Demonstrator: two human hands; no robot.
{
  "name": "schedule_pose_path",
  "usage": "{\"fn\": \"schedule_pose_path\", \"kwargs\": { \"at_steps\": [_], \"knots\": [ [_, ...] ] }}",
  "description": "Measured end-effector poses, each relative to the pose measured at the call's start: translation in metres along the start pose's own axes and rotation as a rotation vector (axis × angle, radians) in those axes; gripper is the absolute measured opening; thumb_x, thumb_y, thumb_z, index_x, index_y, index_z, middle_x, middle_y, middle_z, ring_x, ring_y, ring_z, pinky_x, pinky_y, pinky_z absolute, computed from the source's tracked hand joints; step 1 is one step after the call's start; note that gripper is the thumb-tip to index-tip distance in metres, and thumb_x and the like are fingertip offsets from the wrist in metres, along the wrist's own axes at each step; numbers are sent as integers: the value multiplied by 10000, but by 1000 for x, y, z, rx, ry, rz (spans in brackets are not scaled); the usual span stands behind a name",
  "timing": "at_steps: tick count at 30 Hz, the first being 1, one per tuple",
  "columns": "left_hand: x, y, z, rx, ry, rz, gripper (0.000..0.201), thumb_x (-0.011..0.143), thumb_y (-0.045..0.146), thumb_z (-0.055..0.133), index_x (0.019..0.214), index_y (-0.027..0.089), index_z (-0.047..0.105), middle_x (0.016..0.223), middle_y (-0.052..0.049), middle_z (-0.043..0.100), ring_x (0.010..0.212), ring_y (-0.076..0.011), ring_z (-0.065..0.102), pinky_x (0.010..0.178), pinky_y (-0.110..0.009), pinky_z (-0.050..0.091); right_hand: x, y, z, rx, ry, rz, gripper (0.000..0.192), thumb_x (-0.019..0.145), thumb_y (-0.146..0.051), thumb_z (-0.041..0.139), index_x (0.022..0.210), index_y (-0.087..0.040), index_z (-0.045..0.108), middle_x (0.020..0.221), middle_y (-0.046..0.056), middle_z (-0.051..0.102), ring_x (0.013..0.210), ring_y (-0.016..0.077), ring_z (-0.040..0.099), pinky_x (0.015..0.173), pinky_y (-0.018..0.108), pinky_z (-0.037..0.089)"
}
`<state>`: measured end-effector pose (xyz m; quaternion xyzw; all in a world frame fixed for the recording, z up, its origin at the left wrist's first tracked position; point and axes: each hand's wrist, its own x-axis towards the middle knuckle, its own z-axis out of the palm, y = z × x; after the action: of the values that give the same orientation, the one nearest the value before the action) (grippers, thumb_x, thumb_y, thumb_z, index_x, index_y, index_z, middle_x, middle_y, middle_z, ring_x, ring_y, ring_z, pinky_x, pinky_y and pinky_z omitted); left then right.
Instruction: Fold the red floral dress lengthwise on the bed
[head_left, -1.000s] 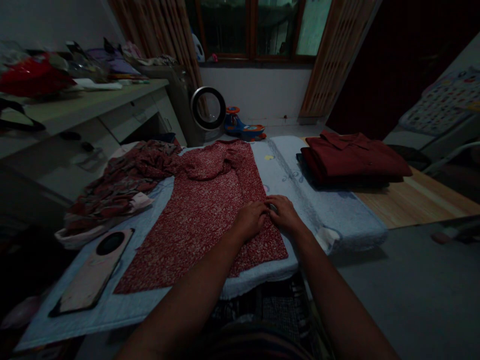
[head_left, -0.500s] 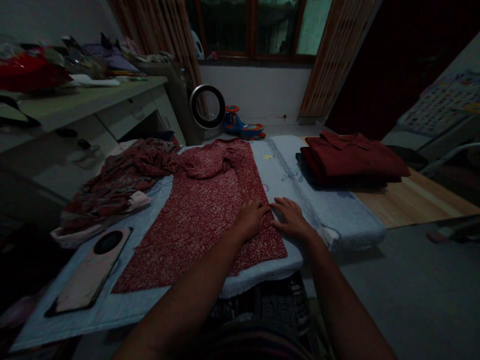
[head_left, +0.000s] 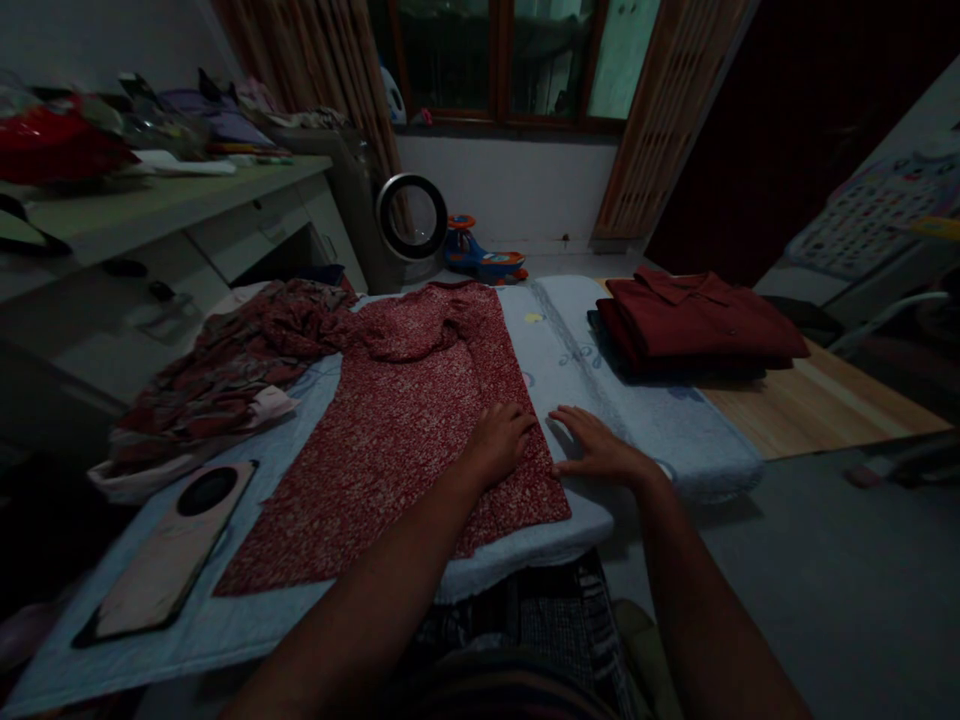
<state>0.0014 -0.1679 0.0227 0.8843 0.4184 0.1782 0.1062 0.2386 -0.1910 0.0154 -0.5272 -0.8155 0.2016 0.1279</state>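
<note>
Where red floral garment (head_left: pixel 405 420) lies flat, left hand (head_left: pixel 501 440) rests, fingers together; right hand (head_left: pixel 600 448) beside, fingers spread; no readable writing.

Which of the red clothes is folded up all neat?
The plain dark red shirt at the far right, folded flat. The speckled red garment lies spread out, and the patterned one is crumpled in a heap.
</note>
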Motion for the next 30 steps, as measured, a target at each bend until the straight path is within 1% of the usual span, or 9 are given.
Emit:
{"fn": "schedule_pose_path", "kwargs": {
  "at_steps": [2,5,8,11,17,20,23,27,30],
  "knots": [
    [0,-1,1,-12,35,4,306,936,225,545,1229,244,629,1248,-69,605,1169,-254,513,1052,-456,405,20,1,-6,22,30,-56,700,795,-410,741,1429,-265,485,1529,115,437,1431,281,369,1167,479,320],
    [0,-3,3,-26,59,5,290,931,249,569,1213,228,632,1298,-68,600,1220,-256,497,1098,-474,362,60,-3,-8,17,110,-82,547,856,-275,626,1383,-173,520,1471,151,494,1386,256,430,1167,438,324],
    [0,-3,4,-34,35,15,301,920,261,589,1215,223,634,1307,-73,595,1230,-258,494,1091,-460,378,94,-8,0,-4,195,-24,521,858,-215,576,1368,-132,516,1403,159,551,1311,246,501,1130,412,364],
    [-1,-3,4,-36,11,22,321,924,272,582,1240,239,627,1319,-74,580,1238,-259,486,1089,-453,389,114,-7,8,-76,220,41,539,826,-284,658,1319,-97,546,1378,186,558,1286,277,507,1091,401,385],
    [-1,-1,1,-6,-13,24,324,923,290,585,1242,246,630,1311,-81,570,1226,-267,481,1077,-452,400,133,-1,6,-227,248,150,445,835,-457,689,1191,-198,626,1312,118,596,1193,300,529,995,413,412],
    [-1,0,0,-2,-16,18,336,915,292,599,1246,249,632,1304,-80,569,1218,-271,481,1084,-451,393,141,-3,5,-249,302,247,437,846,-524,669,1144,-206,654,1279,131,604,1144,339,533,926,440,433],
    [-1,0,0,2,-23,19,355,909,286,604,1261,258,623,1311,-75,564,1220,-276,473,1086,-460,389,144,-7,7,-253,366,292,416,882,-534,628,1129,-201,662,1241,140,611,1134,342,526,917,447,427],
    [-2,0,0,-5,-26,23,360,909,285,602,1268,262,613,1313,-77,557,1221,-275,469,1084,-463,389,141,-6,8,-240,377,285,359,915,-496,596,1115,-206,665,1217,136,617,1123,325,522,925,442,411],
    [-2,1,0,-2,-27,18,347,912,292,599,1258,273,614,1306,-73,554,1229,-279,463,1083,-470,388,137,-4,8,-235,349,222,386,907,-507,602,1150,-211,646,1243,122,608,1136,319,517,943,440,395]
  ]
}}
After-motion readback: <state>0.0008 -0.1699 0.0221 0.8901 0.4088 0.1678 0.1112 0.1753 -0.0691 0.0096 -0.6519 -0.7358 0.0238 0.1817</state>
